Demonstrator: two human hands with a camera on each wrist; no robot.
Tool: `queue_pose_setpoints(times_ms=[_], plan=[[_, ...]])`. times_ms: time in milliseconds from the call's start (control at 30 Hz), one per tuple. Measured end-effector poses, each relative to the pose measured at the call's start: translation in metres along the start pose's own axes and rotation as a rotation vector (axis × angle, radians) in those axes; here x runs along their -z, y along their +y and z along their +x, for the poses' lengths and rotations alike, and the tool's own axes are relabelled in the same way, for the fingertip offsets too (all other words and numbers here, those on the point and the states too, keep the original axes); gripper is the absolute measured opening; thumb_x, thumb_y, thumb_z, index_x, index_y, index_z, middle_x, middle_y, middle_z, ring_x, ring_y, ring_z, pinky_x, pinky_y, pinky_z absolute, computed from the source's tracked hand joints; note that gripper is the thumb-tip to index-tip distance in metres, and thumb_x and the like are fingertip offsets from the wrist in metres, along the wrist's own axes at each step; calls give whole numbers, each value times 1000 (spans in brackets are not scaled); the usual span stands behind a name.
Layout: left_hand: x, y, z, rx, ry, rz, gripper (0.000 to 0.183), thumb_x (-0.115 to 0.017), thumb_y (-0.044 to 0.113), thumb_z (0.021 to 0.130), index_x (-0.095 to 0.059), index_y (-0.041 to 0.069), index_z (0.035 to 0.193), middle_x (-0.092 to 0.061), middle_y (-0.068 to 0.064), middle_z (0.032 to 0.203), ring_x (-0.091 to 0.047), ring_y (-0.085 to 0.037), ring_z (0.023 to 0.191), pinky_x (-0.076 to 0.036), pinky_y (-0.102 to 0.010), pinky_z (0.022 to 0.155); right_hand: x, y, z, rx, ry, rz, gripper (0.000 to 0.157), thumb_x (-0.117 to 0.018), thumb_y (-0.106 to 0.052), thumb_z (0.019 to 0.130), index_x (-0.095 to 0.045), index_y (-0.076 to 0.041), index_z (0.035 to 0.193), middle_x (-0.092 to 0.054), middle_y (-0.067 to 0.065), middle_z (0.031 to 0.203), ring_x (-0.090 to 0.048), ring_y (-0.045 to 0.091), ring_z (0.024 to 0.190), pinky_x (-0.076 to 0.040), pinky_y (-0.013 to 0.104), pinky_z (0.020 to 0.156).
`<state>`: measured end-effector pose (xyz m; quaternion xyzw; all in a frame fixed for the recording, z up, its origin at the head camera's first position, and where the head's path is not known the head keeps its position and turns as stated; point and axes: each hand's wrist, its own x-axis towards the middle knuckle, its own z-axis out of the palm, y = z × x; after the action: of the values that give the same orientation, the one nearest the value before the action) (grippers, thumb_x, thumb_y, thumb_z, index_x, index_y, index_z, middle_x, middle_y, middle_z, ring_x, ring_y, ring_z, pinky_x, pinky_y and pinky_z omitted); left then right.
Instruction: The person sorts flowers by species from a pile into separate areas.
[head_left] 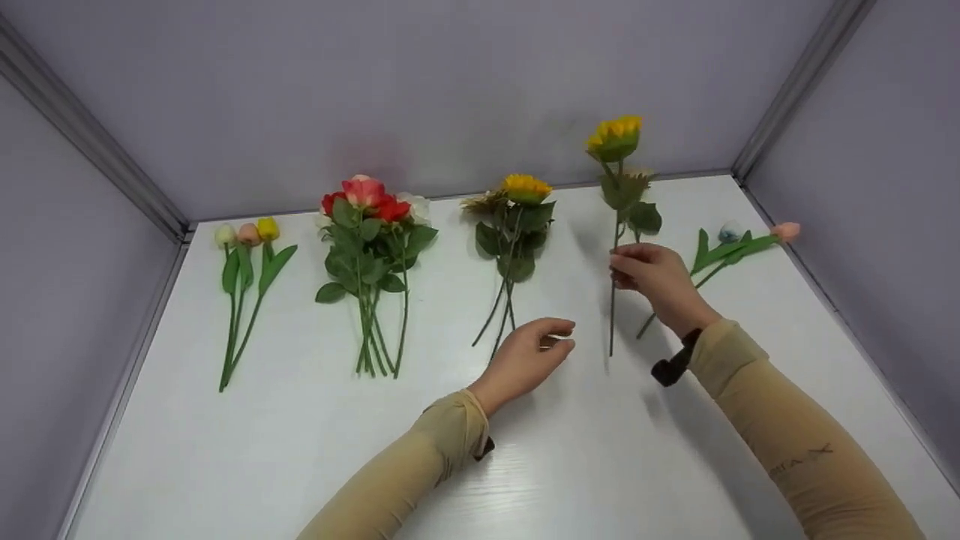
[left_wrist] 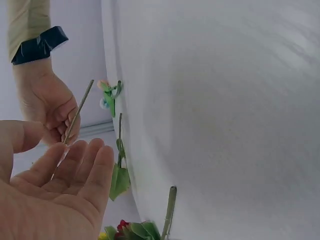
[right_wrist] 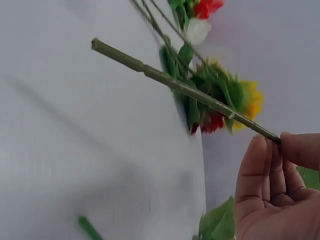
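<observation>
**One sunflower held upright above the sorted bunches**

The right hand [head_left: 654,281] pinches a single sunflower [head_left: 615,139] by the middle of its stem, thumb and fingers [right_wrist: 260,165] closed on the thin green stalk. The flower stands nearly upright, its yellow head raised above the worktop [head_left: 300,450] and its cut end hanging free just over the surface. Holding it mid-stem seems to keep the heavy head balanced and the leaves out of the grip.

The left hand [head_left: 529,356] hovers low beside the stem's lower end, palm turned toward it, fingers [left_wrist: 85,165] relaxed and loosely curved, gripping nothing. It sits near the stem but apart from it.

The other flowers lie flat in separate groups with heads toward the back wall, apparently sorted by kind: three tulips [head_left: 247,236] far left, a bunch of red and pink roses [head_left: 367,199] next, two more sunflowers [head_left: 517,195] in the middle, and a pink bud with a bluish one [head_left: 750,238] on the far right, behind the raised stem.
</observation>
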<state>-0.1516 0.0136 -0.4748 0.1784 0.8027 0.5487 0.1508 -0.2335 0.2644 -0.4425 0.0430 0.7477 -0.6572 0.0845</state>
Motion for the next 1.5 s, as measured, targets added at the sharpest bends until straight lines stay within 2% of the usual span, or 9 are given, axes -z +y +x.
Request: queue_pose_setpoints(times_ms=[200, 333, 433, 667, 867, 1033, 1267, 1500], plan=[[11, -7, -3, 58, 35, -216, 42, -66, 28, 102, -63, 8, 138, -67, 0, 125, -65, -15, 111, -55, -31, 92, -43, -9, -13, 52, -83, 74, 39, -71, -25, 99, -61, 4, 124, -63, 17, 115, -63, 30, 105, -57, 35, 91], [13, -12, -6, 84, 24, -372, 41, -67, 21, 101, -62, 0, 136, -69, -8, 118, -69, -20, 105, -58, -34, 89, -62, -13, -18, 71, -121, 141, 36, -72, -21, 99, -62, 5, 121, -62, 21, 114, -64, 29, 100, -58, 37, 90], [15, -16, -7, 91, 32, -431, 36, -68, 16, 101, -64, -4, 131, -71, -12, 112, -71, -24, 99, -59, -36, 87, -72, -14, -20, 80, -138, 178, 35, -73, -20, 98, -62, 5, 120, -63, 21, 112, -64, 28, 98, -58, 38, 89], [17, -17, -6, 108, 75, -478, 28, -70, 10, 98, -68, -4, 123, -72, -11, 105, -71, -23, 96, -60, -36, 84, -84, -11, -21, 78, -157, 192, 34, -73, -19, 98, -63, 5, 120, -64, 20, 109, -65, 25, 94, -58, 38, 89], [18, -18, -6, 107, 95, -454, 23, -69, 7, 98, -70, -3, 119, -72, -8, 103, -71, -20, 92, -61, -35, 81, -89, -9, -23, 68, -159, 204, 34, -74, -19, 97, -64, 5, 119, -65, 17, 108, -65, 25, 95, -58, 39, 90], [18, -18, -6, 102, 102, -438, 24, -69, 7, 98, -69, -5, 118, -71, -9, 101, -72, -20, 88, -61, -34, 79, -91, -8, -24, 71, -159, 232, 35, -76, -18, 95, -66, 4, 120, -66, 16, 107, -66, 25, 95, -58, 40, 89], [14, -16, -7, 100, 123, -439, 22, -72, 7, 96, -69, -4, 114, -71, -8, 98, -71, -20, 84, -61, -34, 76, -94, -7, -24, 85, -120, 191, 35, -78, -16, 93, -67, 4, 120, -67, 16, 107, -68, 25, 91, -60, 40, 85], [12, -18, -8, 90, 136, -461, 25, -72, 7, 96, -66, -8, 115, -70, -9, 97, -71, -20, 85, -61, -34, 77, -99, -6, -21, 95, -105, 140, 38, -77, -15, 94, -66, 7, 123, -70, 16, 106, -69, 23, 88, -61, 38, 82]])
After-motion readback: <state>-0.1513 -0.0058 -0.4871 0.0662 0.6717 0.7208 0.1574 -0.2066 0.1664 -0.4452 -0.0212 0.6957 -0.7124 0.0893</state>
